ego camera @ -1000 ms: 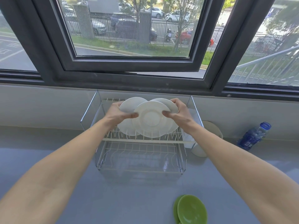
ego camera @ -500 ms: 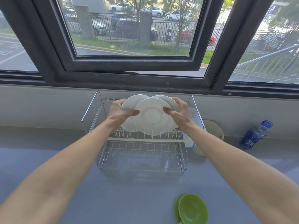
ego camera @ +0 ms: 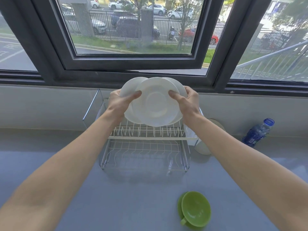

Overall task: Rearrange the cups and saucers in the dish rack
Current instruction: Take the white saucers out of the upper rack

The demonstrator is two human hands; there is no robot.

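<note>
Three white saucers [ego camera: 155, 102] overlap in a fan, lifted clear above the upper tier of the wire dish rack [ego camera: 145, 138]. My left hand [ego camera: 120, 102] grips their left edge, thumb across the front saucer. On the right side my right hand [ego camera: 186, 101] grips the stack the same way, thumb on the front saucer. Both tiers of the rack hold nothing. A green cup [ego camera: 195, 210] lies on a green saucer on the grey counter, near the front right.
A white utensil holder [ego camera: 202, 146] hangs at the rack's right side, with a round pale disc [ego camera: 218, 125] behind it. A blue water bottle [ego camera: 257, 132] leans against the wall at right. The window sill and wall stand just behind the rack.
Both hands have raised the three saucers up out of the rack's upper slots; they now hang above the rack near the window sill.
</note>
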